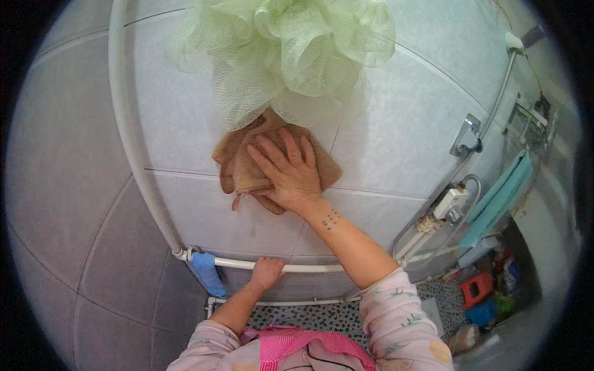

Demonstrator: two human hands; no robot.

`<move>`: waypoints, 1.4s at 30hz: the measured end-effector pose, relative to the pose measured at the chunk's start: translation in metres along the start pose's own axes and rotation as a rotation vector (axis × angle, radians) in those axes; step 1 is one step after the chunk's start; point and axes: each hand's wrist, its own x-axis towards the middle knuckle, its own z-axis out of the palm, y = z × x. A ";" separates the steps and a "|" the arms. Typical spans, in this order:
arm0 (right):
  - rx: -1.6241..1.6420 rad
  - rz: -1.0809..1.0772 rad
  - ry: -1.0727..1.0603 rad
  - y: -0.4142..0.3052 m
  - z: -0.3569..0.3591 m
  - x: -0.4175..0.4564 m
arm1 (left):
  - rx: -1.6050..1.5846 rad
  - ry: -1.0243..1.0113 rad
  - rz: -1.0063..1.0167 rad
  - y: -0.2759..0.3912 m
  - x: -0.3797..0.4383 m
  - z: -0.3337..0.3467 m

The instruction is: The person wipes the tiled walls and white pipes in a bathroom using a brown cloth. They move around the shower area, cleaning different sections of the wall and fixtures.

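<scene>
My right hand (290, 171) presses a folded brown cloth (327, 164) against the light tiled wall (185, 125), its fingers a little apart over the fabric. Part of the cloth hangs in loose folds below and to the left of the palm. Lower down, my left hand (269, 272) is wrapped over a horizontal white pipe (311, 268). A large pale green mesh bath puff (306, 60) hangs just above the cloth and hides the wall behind it.
A vertical white pipe (123, 125) runs up the left side. A blue cloth (206, 273) drapes over the pipe's corner. To the right are a shower holder (466, 134), a metal hose (499, 102), a valve (450, 204) and a hanging teal towel (499, 199). A red plastic stool (477, 287) stands below.
</scene>
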 end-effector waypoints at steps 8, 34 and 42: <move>-0.265 0.155 0.108 0.108 -0.050 -0.086 | 0.026 0.096 -0.019 0.002 -0.004 0.003; 0.016 -0.054 -0.177 0.018 -0.002 -0.037 | 0.050 0.035 -0.056 0.006 -0.002 -0.002; -0.176 -0.428 -0.286 -0.036 0.037 -0.042 | 0.028 0.136 0.015 -0.005 -0.005 0.007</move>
